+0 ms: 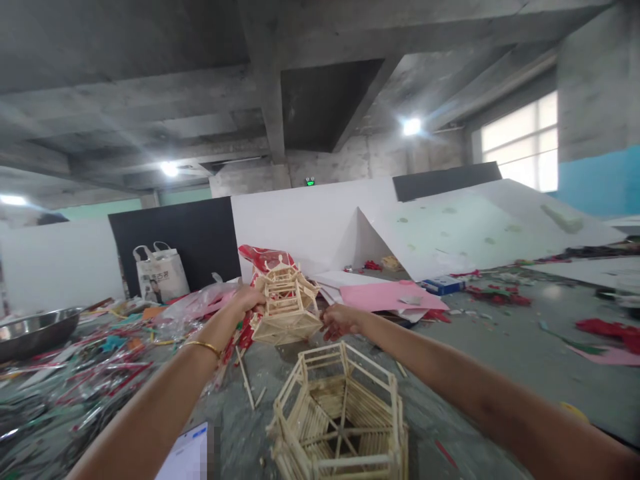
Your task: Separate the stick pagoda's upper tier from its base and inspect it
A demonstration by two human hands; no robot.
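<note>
My left hand (249,298) and my right hand (341,321) both grip a small tiered tower section (286,305) built of wooden sticks, holding it up off the table by its left and right sides. Just below and nearer to me stands a larger hexagonal stick frame (340,413), open at the top, on the grey table (500,360). A gold bangle (203,346) sits on my left wrist. A few loose sticks (246,381) lie on the table under the raised piece.
A metal bowl (35,330) and scattered coloured scraps (90,373) fill the left. A white tote bag (161,272) stands behind. Pink sheets (390,295), a blue box (443,285) and red scraps (607,330) lie to the right; white and black boards (310,227) back the table. A paper (187,457) lies near me.
</note>
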